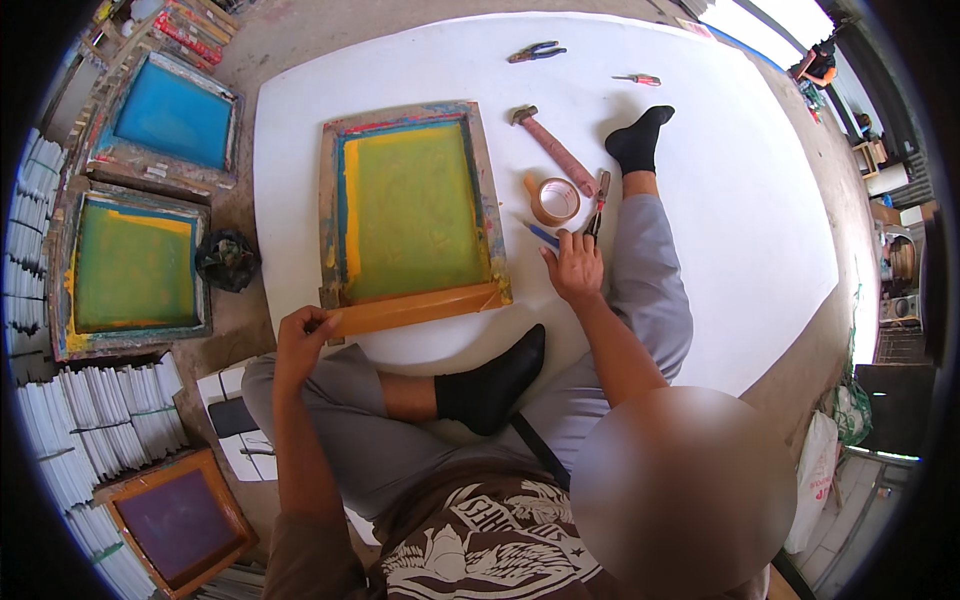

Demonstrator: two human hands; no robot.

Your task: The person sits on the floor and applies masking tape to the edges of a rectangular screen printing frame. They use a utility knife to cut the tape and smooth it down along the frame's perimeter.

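A screen printing frame [490, 215] with yellow-green mesh lies on the white sheet in front of me. A strip of brown tape [415, 308] runs along its near edge. At the frame's near left corner, my left hand [303, 335] pinches the strip's end between thumb and fingers. My right hand [576, 268] rests palm down to the right, fingers stretched out and thumb apart. Its fingertips are beside a blue pencil-like tool [543, 236] and red-and-black handled pliers [600, 203]; whether they touch either is unclear. A tape roll [556, 201] lies just beyond.
A hammer [555, 152], other pliers [537, 52] and a small screwdriver [640, 79] lie farther off on the sheet. More frames [205, 225] and paper stacks [100, 410] stand left, near a black plastic bag [228, 260]. My outstretched leg [648, 255] borders the tools.
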